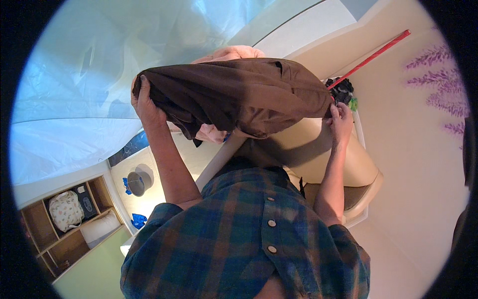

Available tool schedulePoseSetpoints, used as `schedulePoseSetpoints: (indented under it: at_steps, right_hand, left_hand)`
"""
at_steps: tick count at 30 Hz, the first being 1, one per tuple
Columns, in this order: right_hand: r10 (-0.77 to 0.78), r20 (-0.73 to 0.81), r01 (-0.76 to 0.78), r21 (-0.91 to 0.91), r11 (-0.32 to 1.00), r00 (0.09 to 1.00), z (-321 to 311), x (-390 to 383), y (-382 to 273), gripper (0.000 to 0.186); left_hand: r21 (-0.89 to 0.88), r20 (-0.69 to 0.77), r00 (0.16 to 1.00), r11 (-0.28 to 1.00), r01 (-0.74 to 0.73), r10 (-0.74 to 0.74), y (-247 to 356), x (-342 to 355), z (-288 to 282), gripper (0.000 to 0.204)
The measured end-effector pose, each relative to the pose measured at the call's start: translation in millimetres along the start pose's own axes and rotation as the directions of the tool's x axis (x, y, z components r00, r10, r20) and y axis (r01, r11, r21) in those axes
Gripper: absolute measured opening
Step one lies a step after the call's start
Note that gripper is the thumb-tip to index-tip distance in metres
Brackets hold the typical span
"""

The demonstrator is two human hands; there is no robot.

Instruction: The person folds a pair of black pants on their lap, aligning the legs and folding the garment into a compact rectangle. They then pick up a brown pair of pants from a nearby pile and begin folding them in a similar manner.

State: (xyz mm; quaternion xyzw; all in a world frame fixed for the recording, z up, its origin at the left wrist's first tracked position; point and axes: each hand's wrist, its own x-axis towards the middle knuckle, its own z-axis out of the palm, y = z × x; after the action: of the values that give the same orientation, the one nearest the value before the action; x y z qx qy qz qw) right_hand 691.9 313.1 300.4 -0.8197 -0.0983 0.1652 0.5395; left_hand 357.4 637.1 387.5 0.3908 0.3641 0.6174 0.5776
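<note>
Head view, looking down the person's chest. Both hands hold a dark brown garment (pixel 239 94) stretched out in front of the body at about chest height, clear of any surface. The left hand (pixel 144 102) has its grip closed around the bunched left end of the garment, fingers curled over the top of the fabric. The right hand (pixel 340 117) pinches the right end of the garment between fingertips and thumb. The garment sags slightly in the middle, with loose folds hanging from its lower edge.

Behind the brown garment, a pink cloth (pixel 226 54) shows above it and again below it. A beige seat (pixel 348 169) with a darker cushion lies under the right forearm. A red stick (pixel 371 58) slants from the upper right down to a dark bundle of cloth (pixel 342 90) just beside the right hand. The person wears a blue-green plaid shirt (pixel 239 239) with buttons.

At lower left stands a wooden shelf (pixel 47 234) holding a floral bag (pixel 64 210). Purple flower prints (pixel 440 79) mark the wall at right.
</note>
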Motion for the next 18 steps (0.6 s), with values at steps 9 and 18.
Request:
schedulePoseSetpoints:
  at_steps: [9,18]
  right_hand:
    - [-0.009,-0.023,0.019,0.475,0.880,1.000,-16.9,2.9,21.5,0.009]
    - [-0.051,-0.351,0.177,0.338,0.924,0.935,-53.5,-4.3,-1.7,0.012]
  left_hand:
    - [-0.047,0.120,0.991,0.998,-0.047,0.052,11.3,-9.1,3.0,0.027]
    - [-0.252,0.317,0.946,0.968,0.018,0.065,11.4,-5.7,-2.7,0.028]
